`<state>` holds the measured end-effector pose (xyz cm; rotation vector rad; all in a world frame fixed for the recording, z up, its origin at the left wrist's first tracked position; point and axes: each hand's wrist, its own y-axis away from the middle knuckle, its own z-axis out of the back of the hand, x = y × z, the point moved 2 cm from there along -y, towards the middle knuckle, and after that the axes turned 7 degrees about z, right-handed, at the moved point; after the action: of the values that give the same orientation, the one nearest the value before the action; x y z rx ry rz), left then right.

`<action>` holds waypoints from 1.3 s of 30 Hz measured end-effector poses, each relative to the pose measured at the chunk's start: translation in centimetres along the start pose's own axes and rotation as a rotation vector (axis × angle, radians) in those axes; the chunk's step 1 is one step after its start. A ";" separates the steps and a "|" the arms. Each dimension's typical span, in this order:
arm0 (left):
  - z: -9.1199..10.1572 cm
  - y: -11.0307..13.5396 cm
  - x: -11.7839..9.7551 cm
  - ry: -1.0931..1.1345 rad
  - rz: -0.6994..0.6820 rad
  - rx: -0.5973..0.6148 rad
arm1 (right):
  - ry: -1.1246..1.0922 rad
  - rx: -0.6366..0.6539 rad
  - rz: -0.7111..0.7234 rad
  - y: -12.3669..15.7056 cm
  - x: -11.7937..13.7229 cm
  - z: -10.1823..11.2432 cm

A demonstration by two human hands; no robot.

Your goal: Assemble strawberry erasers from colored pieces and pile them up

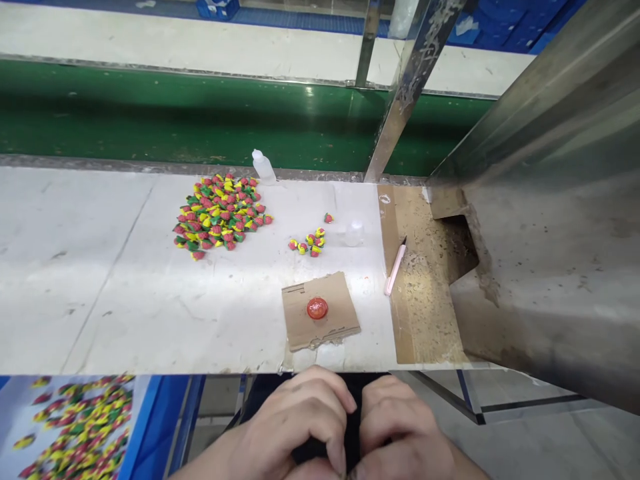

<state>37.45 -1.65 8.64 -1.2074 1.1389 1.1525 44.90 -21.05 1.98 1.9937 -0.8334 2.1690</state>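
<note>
My left hand (300, 423) and my right hand (403, 433) are close together at the bottom, just in front of the table's near edge. Both have curled fingers, and their thumbs and fingertips nearly meet. Whatever they pinch, if anything, is hidden. Beyond them a square of brown cardboard (297, 327) lies on the white table (240, 313), with a small round red dish (317, 308) on it. Several small red, yellow and green strawberry-like pieces (315, 240) are scattered behind the cardboard. A larger heap of such pieces (220, 213) lies to the left.
A white squeeze bottle (263, 167) stands behind the heap. A clear dome-like item (355, 233) and a pink pen (396, 268) lie toward the right, near a cardboard strip (420, 320). A metal housing (550, 253) rises at right. A blue tray (155, 427) of pieces sits lower left.
</note>
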 end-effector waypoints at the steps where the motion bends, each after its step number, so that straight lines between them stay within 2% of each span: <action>1: 0.0 0.0 0.0 0.004 0.020 0.038 | 0.001 -0.024 0.031 0.0 -0.2 -0.2; 3: -0.1 0.2 0.2 0.026 0.048 0.069 | 0.016 -0.045 0.081 -0.3 -0.4 -0.2; 5: -0.4 0.3 0.4 0.062 0.058 0.071 | 0.042 -0.007 0.132 -1.1 -0.1 0.2; 9: -1.0 0.3 0.9 0.084 0.067 0.069 | 0.190 0.097 0.322 -3.9 2.2 1.7; 14: -1.7 0.2 1.4 0.095 -0.035 -0.069 | 0.301 -0.034 0.351 -5.8 3.8 1.8; 19: -2.3 0.6 1.8 0.123 -0.169 -0.221 | 0.293 -0.093 0.541 -5.3 3.0 0.8; 22: -2.3 0.6 1.8 0.163 -0.175 -0.266 | 0.258 -0.113 0.550 -5.4 2.7 0.6; 26: -2.1 0.2 1.7 0.140 -0.174 -0.269 | 0.235 -0.124 0.554 -5.6 2.5 0.4; 31: -1.7 -0.3 1.4 0.111 -0.170 -0.217 | 0.213 -0.173 0.577 -5.7 2.3 0.4; 36: -1.9 -0.4 1.2 0.077 -0.138 -0.142 | 0.266 -0.113 0.559 -5.7 2.6 0.7; 39: -2.3 -0.4 1.3 0.114 -0.116 -0.147 | 0.272 -0.109 0.577 -5.8 2.7 0.7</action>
<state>37.89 -3.90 7.28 -1.4492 1.0686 1.1057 47.51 -17.27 6.42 1.4788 -1.5854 2.5203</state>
